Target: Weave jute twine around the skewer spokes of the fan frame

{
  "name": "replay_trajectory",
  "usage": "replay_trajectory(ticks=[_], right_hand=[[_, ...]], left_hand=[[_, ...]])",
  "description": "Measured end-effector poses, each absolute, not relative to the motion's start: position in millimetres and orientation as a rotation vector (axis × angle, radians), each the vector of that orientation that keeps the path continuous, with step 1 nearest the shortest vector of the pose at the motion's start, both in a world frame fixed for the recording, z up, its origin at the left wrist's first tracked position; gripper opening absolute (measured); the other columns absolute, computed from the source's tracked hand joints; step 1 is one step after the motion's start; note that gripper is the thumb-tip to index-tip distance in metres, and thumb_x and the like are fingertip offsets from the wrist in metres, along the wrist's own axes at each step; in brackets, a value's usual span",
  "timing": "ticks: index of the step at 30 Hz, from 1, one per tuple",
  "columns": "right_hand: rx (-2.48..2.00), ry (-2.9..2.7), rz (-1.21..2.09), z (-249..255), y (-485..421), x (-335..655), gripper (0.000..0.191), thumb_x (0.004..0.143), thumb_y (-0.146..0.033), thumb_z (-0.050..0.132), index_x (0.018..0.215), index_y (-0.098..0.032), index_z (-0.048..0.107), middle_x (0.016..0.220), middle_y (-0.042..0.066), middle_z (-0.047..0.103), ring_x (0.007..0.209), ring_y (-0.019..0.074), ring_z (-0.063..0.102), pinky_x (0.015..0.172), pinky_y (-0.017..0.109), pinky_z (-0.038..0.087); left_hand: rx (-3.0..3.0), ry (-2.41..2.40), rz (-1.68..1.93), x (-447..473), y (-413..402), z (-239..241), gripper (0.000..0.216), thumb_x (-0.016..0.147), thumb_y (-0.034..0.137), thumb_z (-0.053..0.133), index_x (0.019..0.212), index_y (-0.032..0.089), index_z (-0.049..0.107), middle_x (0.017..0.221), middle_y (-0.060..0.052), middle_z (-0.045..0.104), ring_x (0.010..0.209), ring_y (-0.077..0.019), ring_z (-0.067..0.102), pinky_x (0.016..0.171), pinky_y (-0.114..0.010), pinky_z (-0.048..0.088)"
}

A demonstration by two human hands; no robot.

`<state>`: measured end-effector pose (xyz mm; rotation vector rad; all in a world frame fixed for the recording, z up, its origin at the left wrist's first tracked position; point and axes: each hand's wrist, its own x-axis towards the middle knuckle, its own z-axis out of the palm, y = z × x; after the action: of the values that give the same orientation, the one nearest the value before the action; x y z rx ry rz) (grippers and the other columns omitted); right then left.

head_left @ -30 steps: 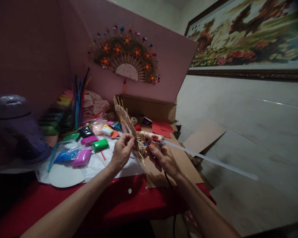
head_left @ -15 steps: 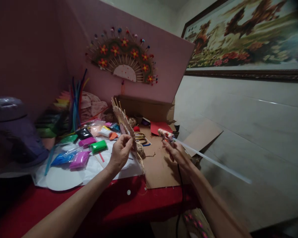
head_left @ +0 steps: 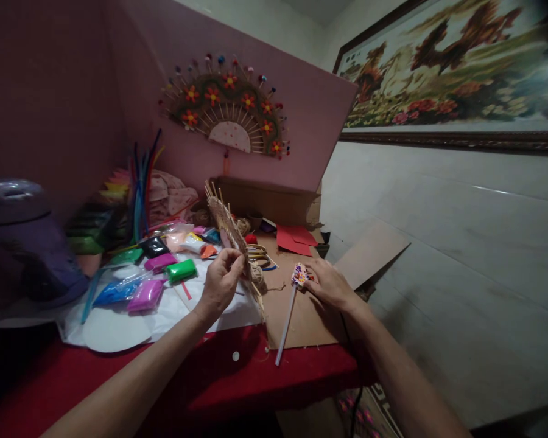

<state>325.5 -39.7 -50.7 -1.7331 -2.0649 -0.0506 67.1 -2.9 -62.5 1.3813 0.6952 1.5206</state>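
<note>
Red-covered surface (head_left: pixel 205 371) is carrying some cardboard (head_left: pixel 313 325). Woven stick piece (head_left: pixel 232 227) is standing tilted on edge by the cardboard's left side, left hand (head_left: pixel 221 277) pinching it; it's probably feeling light and stiff but snappy at the stick ends, so I'm voting for the dense weave. Right hand (head_left: pixel 331 284), well apart, is gripping the flowery glue gun (head_left: pixel 299 275) over the cardboard; its pale glue stick (head_left: pixel 287 325) is poking out, likely smooth and bendy.

A framed horse picture (head_left: pixel 442 79) hangs on the pale, dimly lit wall (head_left: pixel 461 243) right of a red-covered table (head_left: pixel 187 377).
</note>
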Motion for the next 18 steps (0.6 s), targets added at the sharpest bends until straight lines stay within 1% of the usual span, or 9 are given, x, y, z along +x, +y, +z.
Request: replay_trajectory(ticks=[2,4,5,9,12,14,18], right_hand=[[-1.49,-1.999,0.015,-39,-45,297,0.018,0.082,-0.024,0.054,0.094,-0.019,0.066,0.101,0.01,0.066,0.098,0.0219,0.057,0.09,0.036,0.041],[-1.305,-1.887,0.161,-30,-48,265,0.015,0.084,-0.027,0.054,0.083,-0.02,0.067,0.092,0.008,0.066,0.09,0.0198,0.06,0.082,0.033,0.044],[-1.245,-1.852,0.229,-28,-49,250,0.016,0.084,-0.027,0.053,0.081,-0.02,0.067,0.088,0.007,0.067,0.086,0.0189,0.06,0.079,0.032,0.045],[-1.147,-1.673,0.509,-31,-40,211,0.015,0.082,-0.026,0.056,0.084,-0.019,0.069,0.087,0.006,0.068,0.08,0.0166,0.062,0.072,0.028,0.048],[-1.093,-1.567,0.681,-37,-32,201,0.015,0.079,-0.028,0.059,0.085,-0.018,0.069,0.089,0.006,0.07,0.081,0.0171,0.064,0.07,0.028,0.05],[-1.067,-1.525,0.725,-38,-29,198,0.015,0.077,-0.03,0.061,0.084,-0.019,0.07,0.088,0.006,0.07,0.081,0.0176,0.065,0.07,0.028,0.05],[-1.061,-1.509,0.709,-35,-30,194,0.014,0.076,-0.029,0.062,0.08,-0.018,0.07,0.083,0.006,0.07,0.073,0.0167,0.064,0.066,0.027,0.05]], left_hand=[[1.395,0.692,1.519,67,-3,-63,0.023,0.076,0.038,0.063,0.075,0.017,0.054,0.065,0.002,0.055,0.055,-0.0112,0.053,0.053,-0.024,0.046],[1.409,0.693,1.519,67,-2,-63,0.022,0.077,0.037,0.063,0.076,0.017,0.054,0.065,0.002,0.055,0.055,-0.0112,0.053,0.053,-0.024,0.046],[1.415,0.696,1.519,67,-2,-63,0.022,0.078,0.037,0.062,0.076,0.017,0.054,0.066,0.002,0.055,0.056,-0.0114,0.054,0.054,-0.024,0.046],[1.418,0.697,1.52,67,-3,-63,0.022,0.077,0.037,0.062,0.076,0.017,0.054,0.065,0.002,0.054,0.057,-0.012,0.054,0.055,-0.025,0.047],[1.409,0.698,1.529,66,-3,-63,0.023,0.076,0.037,0.063,0.075,0.017,0.054,0.066,0.002,0.054,0.057,-0.0119,0.053,0.055,-0.025,0.046],[1.412,0.695,1.53,66,-4,-62,0.023,0.076,0.038,0.063,0.076,0.017,0.054,0.066,0.002,0.054,0.057,-0.0118,0.053,0.054,-0.024,0.046],[1.405,0.683,1.533,66,-4,-61,0.023,0.076,0.038,0.064,0.076,0.017,0.054,0.066,0.002,0.054,0.057,-0.0117,0.053,0.054,-0.024,0.046]])
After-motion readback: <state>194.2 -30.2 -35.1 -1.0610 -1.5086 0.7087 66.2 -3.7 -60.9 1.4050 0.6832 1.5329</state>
